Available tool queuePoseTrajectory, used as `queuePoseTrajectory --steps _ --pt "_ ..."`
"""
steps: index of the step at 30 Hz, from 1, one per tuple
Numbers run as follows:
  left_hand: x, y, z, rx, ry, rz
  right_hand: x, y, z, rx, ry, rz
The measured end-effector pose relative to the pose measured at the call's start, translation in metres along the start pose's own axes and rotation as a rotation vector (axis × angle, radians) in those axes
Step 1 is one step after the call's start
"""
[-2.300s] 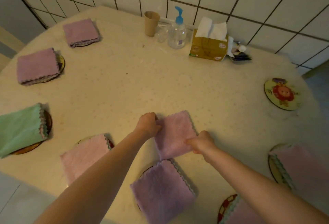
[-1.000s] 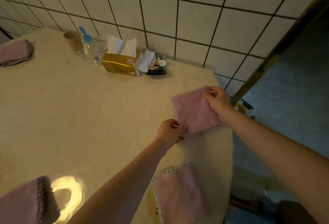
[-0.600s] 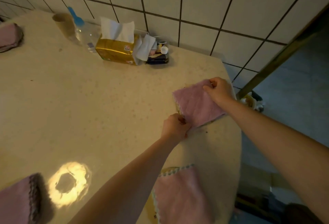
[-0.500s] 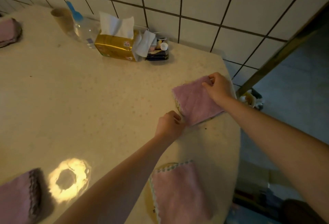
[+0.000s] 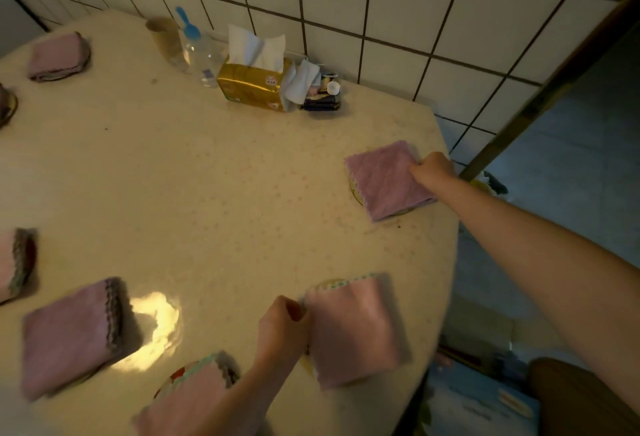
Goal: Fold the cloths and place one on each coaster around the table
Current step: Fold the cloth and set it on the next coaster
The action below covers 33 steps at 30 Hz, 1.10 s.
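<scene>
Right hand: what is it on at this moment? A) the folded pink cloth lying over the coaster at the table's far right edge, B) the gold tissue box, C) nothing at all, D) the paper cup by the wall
A: the right hand holds the right edge of the folded pink cloth, which covers the coaster.
</scene>
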State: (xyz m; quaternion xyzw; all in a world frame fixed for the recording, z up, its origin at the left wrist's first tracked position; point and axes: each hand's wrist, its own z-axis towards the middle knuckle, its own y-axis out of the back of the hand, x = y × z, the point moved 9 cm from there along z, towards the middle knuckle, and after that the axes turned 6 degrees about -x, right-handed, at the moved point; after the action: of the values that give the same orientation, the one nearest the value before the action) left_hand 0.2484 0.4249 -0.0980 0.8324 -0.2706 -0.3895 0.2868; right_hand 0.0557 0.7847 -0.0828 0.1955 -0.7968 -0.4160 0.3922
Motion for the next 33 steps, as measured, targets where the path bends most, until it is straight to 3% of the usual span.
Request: queuePoseTrajectory --steps 4,11,14,18,22,28,33 --pt "0.01 -0.013 -0.005 0.005 0.073 -0.018 -0.003 -0.003 -0.002 0.03 -0.093 -0.005" --pt "0.014 -0.027 -0.005 0.103 0.189 -0.177 -0.011 -0.017 0.008 0.151 -0.161 0.218" --pt "0.005 -0.034 -0.006 0.184 0.132 -0.284 -0.013 -0.017 0.012 0.173 -0.141 0.259" --pt "-0.025 -0.034 -0.01 0.311 -0.035 -0.447 -0.014 -0.028 0.0 0.36 -0.266 0.626" --pt "-0.039 -0.037 -0.012 0.516 -0.056 -0.633 -0.026 -0.043 -0.022 0.447 -0.435 0.984" --pt "-0.048 -0.047 -0.006 0.786 -0.014 -0.567 -0.025 -0.061 -0.044 0.458 -0.529 1.481" --pt "-0.038 -0.041 0.017 0.644 -0.032 -0.355 -0.02 -0.071 -0.056 0.477 -0.503 1.35"
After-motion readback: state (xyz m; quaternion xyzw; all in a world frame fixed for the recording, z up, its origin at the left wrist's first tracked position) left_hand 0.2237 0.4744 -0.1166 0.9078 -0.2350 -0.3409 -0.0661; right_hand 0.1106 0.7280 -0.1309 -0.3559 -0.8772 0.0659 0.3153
